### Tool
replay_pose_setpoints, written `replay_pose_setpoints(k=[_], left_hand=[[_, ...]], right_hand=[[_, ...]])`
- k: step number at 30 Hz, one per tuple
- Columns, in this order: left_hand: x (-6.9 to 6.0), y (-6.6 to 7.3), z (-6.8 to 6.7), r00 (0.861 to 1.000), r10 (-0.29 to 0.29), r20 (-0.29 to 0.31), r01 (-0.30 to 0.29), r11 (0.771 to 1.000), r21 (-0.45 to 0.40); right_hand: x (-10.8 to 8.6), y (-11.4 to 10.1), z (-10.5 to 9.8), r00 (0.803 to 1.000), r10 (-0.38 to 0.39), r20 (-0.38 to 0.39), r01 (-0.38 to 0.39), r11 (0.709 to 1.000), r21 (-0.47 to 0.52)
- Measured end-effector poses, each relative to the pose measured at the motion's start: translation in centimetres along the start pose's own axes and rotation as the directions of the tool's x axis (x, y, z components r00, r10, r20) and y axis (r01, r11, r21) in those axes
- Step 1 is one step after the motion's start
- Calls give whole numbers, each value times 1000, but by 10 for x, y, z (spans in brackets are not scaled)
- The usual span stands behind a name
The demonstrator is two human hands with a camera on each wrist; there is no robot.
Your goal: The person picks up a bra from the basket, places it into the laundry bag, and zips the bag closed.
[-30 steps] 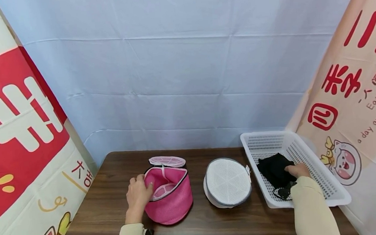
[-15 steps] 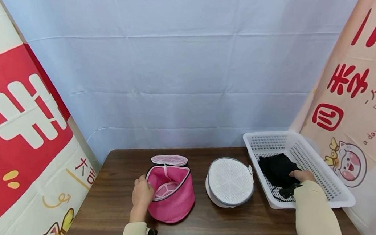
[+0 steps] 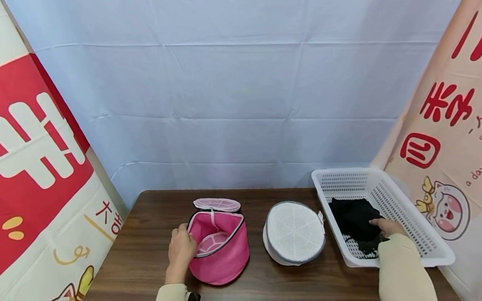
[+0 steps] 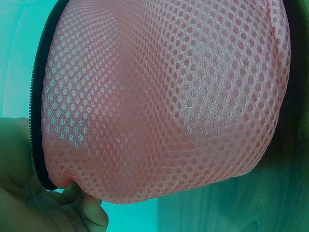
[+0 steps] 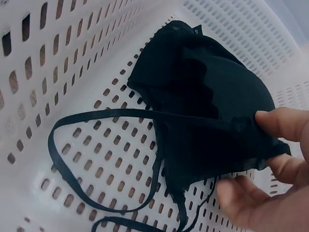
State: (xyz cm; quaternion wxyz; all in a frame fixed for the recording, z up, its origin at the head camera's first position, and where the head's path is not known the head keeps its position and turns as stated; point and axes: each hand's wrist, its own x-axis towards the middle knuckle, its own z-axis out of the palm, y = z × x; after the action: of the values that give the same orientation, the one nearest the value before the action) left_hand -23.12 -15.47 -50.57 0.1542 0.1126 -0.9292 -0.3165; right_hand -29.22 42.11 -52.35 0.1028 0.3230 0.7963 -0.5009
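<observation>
Head view, from the left: the left hand [image 3: 182,248] pinches the rim of a pink mesh bag [image 3: 224,269] standing open on a dark wood-grain table [image 3: 147,250]. A black zip edges the bag's mouth, and its lid [image 3: 217,205] lies back behind it. The front wall hides part of the interior; in the left wrist view, the frame crops the bag's top and much of the hand. Next sits a round white mesh bag [image 3: 295,233] with grey trim. Farther right, in a white slotted basket [image 3: 345,180], lies a soft black garment [image 3: 354,215] with thin looping straps [image 5: 96,116], its folds too dark to make out. The right hand [image 3: 388,227] pinches its near edge, cut off by the right wrist view's border.
</observation>
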Motion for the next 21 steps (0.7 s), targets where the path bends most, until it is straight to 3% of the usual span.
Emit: replay_pose_setpoints(k=[2, 6, 13, 21], left_hand=[[0, -1, 0, 1000, -1, 8, 1, 1000, -1], [0, -1, 0, 1000, -2, 23, 2, 1000, -5], [1, -1, 0, 1000, 17, 7, -17, 1000, -25], [0, -1, 4, 993, 35, -114, -47, 993, -104]], right_hand=[[2, 1, 0, 1000, -7, 24, 5, 994, 111], [4, 1, 1, 999, 6, 33, -16, 948, 318], [2, -2, -1, 999, -21, 38, 7, 942, 335], [0, -2, 0, 999, 11, 33, -25, 866, 500]])
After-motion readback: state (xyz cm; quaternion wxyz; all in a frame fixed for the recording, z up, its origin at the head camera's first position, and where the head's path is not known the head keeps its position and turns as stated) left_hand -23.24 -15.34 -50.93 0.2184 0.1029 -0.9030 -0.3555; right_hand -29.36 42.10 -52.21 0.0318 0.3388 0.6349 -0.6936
